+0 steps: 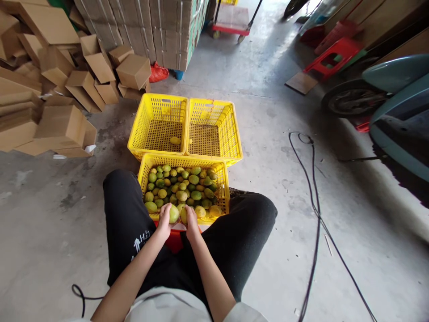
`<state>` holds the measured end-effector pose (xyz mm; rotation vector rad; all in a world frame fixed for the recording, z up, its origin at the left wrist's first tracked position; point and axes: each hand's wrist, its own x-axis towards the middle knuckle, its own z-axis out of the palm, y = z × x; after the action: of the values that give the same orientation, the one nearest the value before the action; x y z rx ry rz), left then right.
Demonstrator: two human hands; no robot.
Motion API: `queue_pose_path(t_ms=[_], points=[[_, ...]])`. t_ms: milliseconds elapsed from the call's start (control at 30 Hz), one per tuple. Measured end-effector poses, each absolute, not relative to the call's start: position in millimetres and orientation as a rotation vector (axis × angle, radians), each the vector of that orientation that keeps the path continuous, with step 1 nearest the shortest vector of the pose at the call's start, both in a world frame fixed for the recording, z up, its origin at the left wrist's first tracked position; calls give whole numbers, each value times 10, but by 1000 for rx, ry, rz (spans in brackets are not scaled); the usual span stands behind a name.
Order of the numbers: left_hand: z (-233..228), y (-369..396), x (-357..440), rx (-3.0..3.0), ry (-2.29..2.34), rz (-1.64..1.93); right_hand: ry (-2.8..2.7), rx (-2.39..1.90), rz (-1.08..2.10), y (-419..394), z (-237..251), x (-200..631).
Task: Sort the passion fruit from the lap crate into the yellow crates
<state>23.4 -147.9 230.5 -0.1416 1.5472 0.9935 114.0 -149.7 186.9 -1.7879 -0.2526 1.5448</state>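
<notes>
1. Risk first: either fruit could slip and roll across the concrete floor (50,232), since both are held right at the near rim of the full crate (183,190), not over it.
2. Left hand (164,221) is wrapped around a yellow-green fruit (174,213).
3. Right hand (191,223) cups a second fruit (183,215), touching the first.
4. Beyond the full crate: two nearly bare crates (214,129).

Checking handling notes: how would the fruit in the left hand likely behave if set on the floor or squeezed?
The fruit in the left hand is round and smooth, so it would probably roll. It fills the palm, so it is likely light. It looks firm-skinned, keeping its shape.
</notes>
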Motion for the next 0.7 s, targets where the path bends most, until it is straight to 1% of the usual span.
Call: queue_pose_path(t_ms=[133, 433, 700], points=[[2251, -1485, 244, -148, 1559, 988, -77, -1806, 1614, -1487, 1926, 1142], [2239, -1486, 246, -130, 1585, 993, -130, -1761, 1633, -1489, 2021, 1147], [2103, -1501, 229, -123, 1600, 909, -42, -1802, 1638, -1486, 2047, 1130]])
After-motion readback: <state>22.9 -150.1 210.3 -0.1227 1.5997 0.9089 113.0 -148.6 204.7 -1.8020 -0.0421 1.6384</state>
